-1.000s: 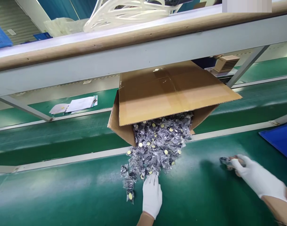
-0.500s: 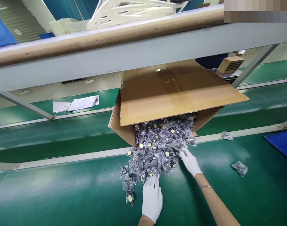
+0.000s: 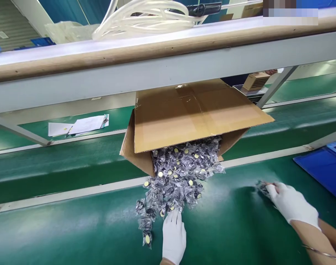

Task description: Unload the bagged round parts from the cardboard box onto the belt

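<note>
My left hand (image 3: 173, 237), in a white glove, lies with fingers stretched out against the near edge of a pile of small clear-bagged dark parts (image 3: 168, 191), some showing round pale-yellow faces. The pile spills from a cardboard box (image 3: 201, 110) lying on its side, its mouth facing me. Off to the right, my gloved right hand (image 3: 292, 206) is closed on a bagged part (image 3: 263, 187) at the green surface; motion blurs the bag. Some bare fingertip skin shows beside the glove, and I cannot tell whose it is. Several bagged parts lie left of my left hand.
A second bare forearm (image 3: 332, 235) shows behind my right wrist; its owner is unclear. Blue plastic (image 3: 322, 173) lies at the right. A grey shelf beam (image 3: 156, 71) crosses above the box, with white tubing (image 3: 145, 18) on top. Papers (image 3: 87, 124) lie beyond at the left.
My right hand has left the pile and moved right, and is now closed on a bagged part. Two loose parts no longer show in their earlier places. My left hand stays at the pile.
</note>
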A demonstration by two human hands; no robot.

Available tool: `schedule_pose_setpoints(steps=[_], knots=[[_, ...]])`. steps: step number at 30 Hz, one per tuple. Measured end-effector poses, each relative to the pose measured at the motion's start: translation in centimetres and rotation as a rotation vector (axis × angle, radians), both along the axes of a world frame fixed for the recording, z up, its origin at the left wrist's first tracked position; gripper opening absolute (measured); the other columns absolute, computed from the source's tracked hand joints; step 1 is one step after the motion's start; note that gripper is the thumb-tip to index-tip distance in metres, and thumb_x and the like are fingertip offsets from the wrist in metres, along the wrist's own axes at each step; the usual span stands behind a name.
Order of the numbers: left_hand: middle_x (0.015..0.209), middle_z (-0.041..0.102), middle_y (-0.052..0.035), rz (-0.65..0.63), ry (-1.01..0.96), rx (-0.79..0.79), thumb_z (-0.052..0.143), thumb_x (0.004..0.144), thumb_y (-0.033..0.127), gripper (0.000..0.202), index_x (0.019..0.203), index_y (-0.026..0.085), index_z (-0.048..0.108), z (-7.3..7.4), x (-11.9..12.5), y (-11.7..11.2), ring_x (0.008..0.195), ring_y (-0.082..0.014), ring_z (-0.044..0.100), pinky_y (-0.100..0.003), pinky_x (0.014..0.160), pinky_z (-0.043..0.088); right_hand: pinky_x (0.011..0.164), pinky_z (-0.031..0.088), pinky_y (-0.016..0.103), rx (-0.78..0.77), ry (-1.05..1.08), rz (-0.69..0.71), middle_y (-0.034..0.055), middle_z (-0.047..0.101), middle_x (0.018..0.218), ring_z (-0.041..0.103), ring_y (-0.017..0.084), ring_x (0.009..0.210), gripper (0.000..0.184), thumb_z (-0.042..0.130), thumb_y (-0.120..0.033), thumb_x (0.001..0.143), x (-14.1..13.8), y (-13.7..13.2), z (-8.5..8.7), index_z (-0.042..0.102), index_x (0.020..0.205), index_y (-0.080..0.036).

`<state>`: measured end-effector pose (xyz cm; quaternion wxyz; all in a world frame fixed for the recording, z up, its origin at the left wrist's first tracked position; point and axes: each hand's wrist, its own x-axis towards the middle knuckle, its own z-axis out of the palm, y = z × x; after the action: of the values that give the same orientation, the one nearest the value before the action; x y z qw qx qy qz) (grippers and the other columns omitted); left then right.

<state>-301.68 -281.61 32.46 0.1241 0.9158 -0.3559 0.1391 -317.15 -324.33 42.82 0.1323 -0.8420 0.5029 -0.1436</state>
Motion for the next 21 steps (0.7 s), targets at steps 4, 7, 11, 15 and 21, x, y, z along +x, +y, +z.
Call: schedule_pose_setpoints(steps=[4, 7, 11, 15, 21], knots=[[0.123, 0.074, -0.0081, 0.0, -0.018, 0.0, 0.052, 0.092, 0.026, 0.037, 0.123, 0.019, 0.072, -0.3, 0.0, 0.1, 0.114, -0.0254, 0.065, -0.046, 0.102, 0.056, 0.097, 0.051, 0.049, -0.113, 0.016, 0.304, 0.0171, 0.069, 0.122, 0.063, 0.034, 0.111, 0.045, 0.041, -0.044, 0.093, 6.9, 2.5, -1.7, 0.071, 0.114, -0.019], [0.124, 0.074, -0.0079, 0.003, -0.02, 0.011, 0.052, 0.093, 0.027, 0.037, 0.124, 0.02, 0.072, -0.6, 0.0, 0.1, 0.115, -0.0258, 0.065, -0.046, 0.102, 0.055, 0.102, 0.05, 0.045, -0.105, -0.02, 0.524, 0.0174, 0.062, 0.137, 0.06, 0.033, 0.119, 0.05, 0.056, -0.045, 0.086, 13.2, 5.3, -4.3, 0.067, 0.124, -0.014], [0.125, 0.073, -0.0083, 0.006, -0.016, 0.014, 0.051, 0.093, 0.027, 0.037, 0.124, 0.019, 0.072, -0.5, -0.1, 0.1, 0.115, -0.0263, 0.065, -0.047, 0.102, 0.054, 0.098, 0.049, 0.045, -0.065, -0.02, 0.445, 0.0167, 0.06, 0.137, 0.058, 0.033, 0.111, 0.05, 0.067, -0.045, 0.081, 16.4, 7.6, -6.7, 0.068, 0.122, -0.016], [0.123, 0.074, -0.0089, -0.004, -0.039, -0.001, 0.051, 0.093, 0.026, 0.037, 0.123, 0.018, 0.072, -0.2, 0.0, 0.1, 0.114, -0.0259, 0.065, -0.046, 0.102, 0.054, 0.091, 0.048, 0.04, 0.01, -0.02, 0.368, 0.0144, 0.065, 0.117, 0.057, 0.029, 0.104, 0.032, 0.05, -0.037, 0.094, 15.6, 9.7, -7.1, 0.071, 0.109, -0.019], [0.124, 0.074, -0.0072, 0.024, 0.041, -0.006, 0.05, 0.094, 0.026, 0.038, 0.124, 0.021, 0.071, -0.3, -0.1, 0.0, 0.116, -0.0254, 0.065, -0.046, 0.104, 0.053, 0.074, 0.046, 0.03, 0.149, 0.012, 0.337, 0.0041, 0.068, 0.097, 0.063, 0.02, 0.092, 0.028, 0.042, -0.039, 0.098, 12.3, 10.0, -6.7, 0.065, 0.093, -0.024]])
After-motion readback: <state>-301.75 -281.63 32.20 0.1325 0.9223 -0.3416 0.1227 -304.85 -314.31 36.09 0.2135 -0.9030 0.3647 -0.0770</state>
